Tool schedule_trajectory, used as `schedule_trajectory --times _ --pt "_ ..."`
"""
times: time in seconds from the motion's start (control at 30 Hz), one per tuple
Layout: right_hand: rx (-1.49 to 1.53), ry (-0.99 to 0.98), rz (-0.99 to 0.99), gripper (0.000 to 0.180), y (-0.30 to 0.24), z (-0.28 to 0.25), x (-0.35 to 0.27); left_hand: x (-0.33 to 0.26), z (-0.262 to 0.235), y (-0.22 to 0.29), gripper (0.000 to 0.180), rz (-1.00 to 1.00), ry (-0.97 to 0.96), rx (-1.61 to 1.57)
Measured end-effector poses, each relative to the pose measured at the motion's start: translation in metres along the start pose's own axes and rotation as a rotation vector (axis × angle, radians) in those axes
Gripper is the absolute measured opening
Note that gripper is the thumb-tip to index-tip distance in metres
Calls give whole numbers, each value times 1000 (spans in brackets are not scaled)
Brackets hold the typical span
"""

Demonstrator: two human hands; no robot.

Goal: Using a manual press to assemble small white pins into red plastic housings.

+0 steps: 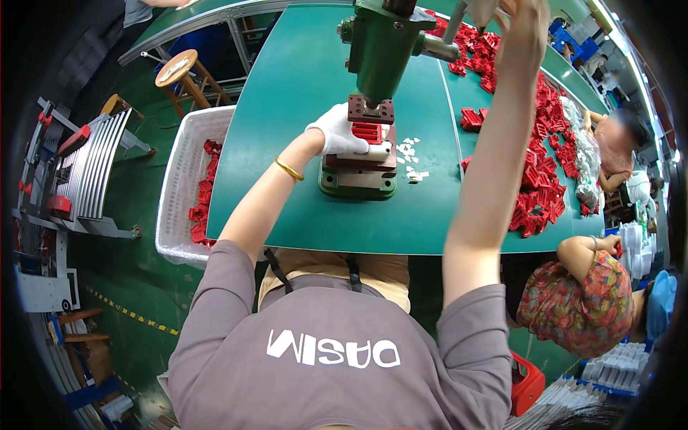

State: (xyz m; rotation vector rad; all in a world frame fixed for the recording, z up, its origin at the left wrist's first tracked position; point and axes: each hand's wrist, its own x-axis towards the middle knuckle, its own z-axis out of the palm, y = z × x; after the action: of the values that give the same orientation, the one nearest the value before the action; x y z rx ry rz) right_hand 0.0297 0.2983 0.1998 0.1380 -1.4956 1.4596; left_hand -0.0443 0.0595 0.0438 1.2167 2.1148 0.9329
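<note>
Green metal makes up most of the tall press (378,61) on the green tabletop (279,93), and its top is cut off by the upper edge. A red block (367,134) sits low in the press, under a brown plate (371,110). The plate hides its far end, so I can't see its whole shape. The left hand (334,131) has a white glove on and is at the left side of the block. One fingertip shows in front, but the other fingers are hard to pick out, so I can't tell if that grip is closed on the block or just rests by it.

The right hand (524,21) is up high, near the handle (454,21). The upper edge cuts it off, so I can't tell if its grip is together or apart. The right arm (498,158) hides part of the big red pile (537,201). Small white bits (407,152) lie near the press, too tiny to make out well. Left of the tabletop is a white bin (172,208) with more red pieces (203,204), partly hidden. Far right, a person (584,308) in a flowery top bends over, face hidden.
</note>
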Motion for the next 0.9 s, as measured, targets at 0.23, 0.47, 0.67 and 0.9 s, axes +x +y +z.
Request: schedule_trajectory --times 0.23,0.47,0.67,0.9 --pt "-531 473 382 36 4 -121 -202 42 35 37 76 258 -108 -414" --pt "-1798 300 233 36 35 -192 -273 -19 31 18 69 208 295 -110" --pt "-1865 250 276 36 44 -198 -287 -43 29 14 61 344 441 159" --pt "-1495 357 149 35 37 -200 -294 -46 14 -11 61 309 520 167"
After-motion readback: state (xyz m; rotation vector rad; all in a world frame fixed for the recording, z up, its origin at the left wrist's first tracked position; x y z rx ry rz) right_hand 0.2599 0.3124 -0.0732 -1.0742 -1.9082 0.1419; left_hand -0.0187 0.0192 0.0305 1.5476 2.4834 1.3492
